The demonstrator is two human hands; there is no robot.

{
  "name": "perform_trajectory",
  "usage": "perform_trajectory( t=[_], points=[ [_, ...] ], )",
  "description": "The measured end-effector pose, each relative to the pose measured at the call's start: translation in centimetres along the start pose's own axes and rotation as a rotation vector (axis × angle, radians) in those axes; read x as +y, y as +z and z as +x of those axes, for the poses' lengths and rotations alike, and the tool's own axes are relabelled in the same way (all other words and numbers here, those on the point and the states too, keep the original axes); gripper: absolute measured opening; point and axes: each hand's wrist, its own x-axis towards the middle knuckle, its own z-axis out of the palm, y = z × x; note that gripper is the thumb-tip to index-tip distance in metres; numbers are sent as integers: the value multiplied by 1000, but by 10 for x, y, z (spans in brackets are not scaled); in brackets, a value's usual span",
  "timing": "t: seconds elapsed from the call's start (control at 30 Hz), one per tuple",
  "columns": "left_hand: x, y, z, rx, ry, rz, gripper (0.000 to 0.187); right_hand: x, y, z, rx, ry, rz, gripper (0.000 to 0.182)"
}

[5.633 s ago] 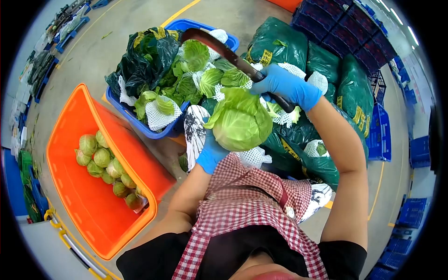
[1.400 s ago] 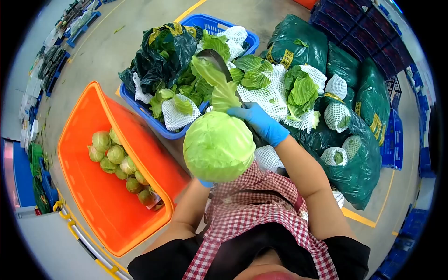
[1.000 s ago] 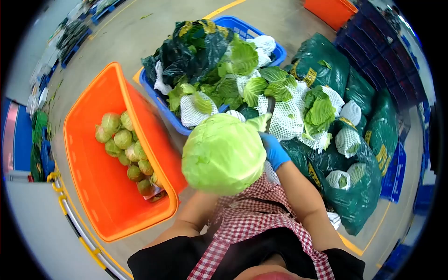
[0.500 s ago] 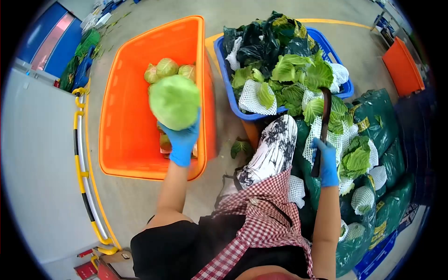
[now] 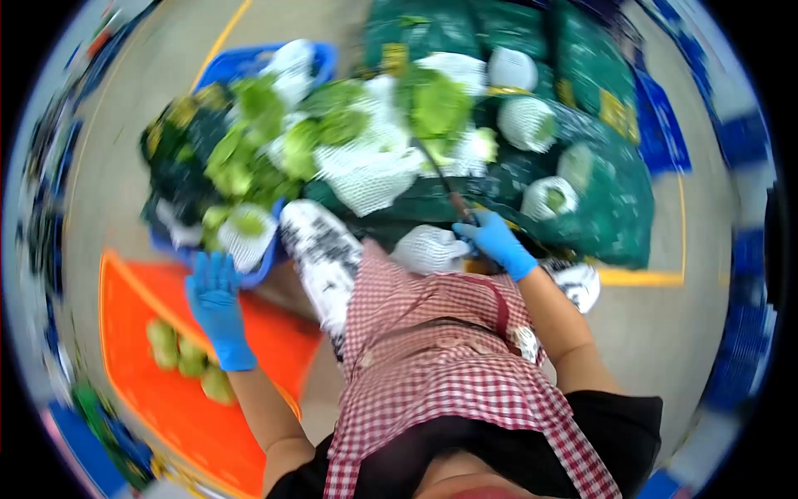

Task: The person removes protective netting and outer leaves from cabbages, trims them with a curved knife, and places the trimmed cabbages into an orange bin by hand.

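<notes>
My left hand [image 5: 218, 312], in a blue glove, is empty with its fingers stretched out. It hovers over the side of the orange bin [image 5: 137, 374], close to the blue basket [image 5: 326, 65]. Several pale green cabbages [image 5: 191, 359] lie inside the bin. In my gloved right hand [image 5: 497, 241] is a knife [image 5: 455, 200], its long, dark, curved blade pointing toward the leaves on the green bags. A cabbage in a white foam net [image 5: 428, 249] sits just left of that hand. Loose cabbage leaves [image 5: 439, 104] and white foam nets [image 5: 366, 175] cover the bags and basket.
Full green plastic bags [image 5: 615, 191] are piled at the right and far side, with several net-wrapped cabbages [image 5: 525, 125] on them. A blue sheet-like item [image 5: 662, 116] lies beyond them. Yellow lines [image 5: 640, 278] mark the floor.
The cabbage that was in my left hand is out of it, and that hand is now open. My view has turned right toward the green bags. The knife stays in my right hand.
</notes>
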Motion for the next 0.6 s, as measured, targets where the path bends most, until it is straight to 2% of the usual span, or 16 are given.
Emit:
perform_trajectory(
  t=[0.07, 0.17, 0.23, 0.3, 0.37, 0.43, 0.5, 0.57, 0.6],
  points=[
    [-40, 55, 22, -255, -158, 228, 49, -1, -18, -25, 97, -35, 93, 33],
    [-117, 156, 42, -513, -489, 411, 46, 14, -68, -38, 363, 14, 209, 30],
    [-164, 235, 41, -674, -611, 520, 45, 33, -104, -36, 534, 4, 327, 24],
    [-226, 296, 42, -872, -430, 720, 45, 40, -135, -45, 651, -23, 422, 21],
    [-284, 354, 38, -1135, 122, 947, 54, 54, -160, -55, 683, -48, 548, 18],
    [-322, 415, 35, -1337, 759, 1284, 61, 73, -169, -62, 738, -68, 546, 16],
    [-368, 456, 40, -1446, 1010, 1450, 66, 92, -167, -71, 731, -48, 605, 14],
    [-431, 472, 67, -1322, 1291, 1629, 48, 100, -154, -81, 756, -3, 709, 17],
    [-435, 484, 79, -1363, 1254, 1732, 39, 106, -150, -85, 733, 4, 714, 17]
  ],
)
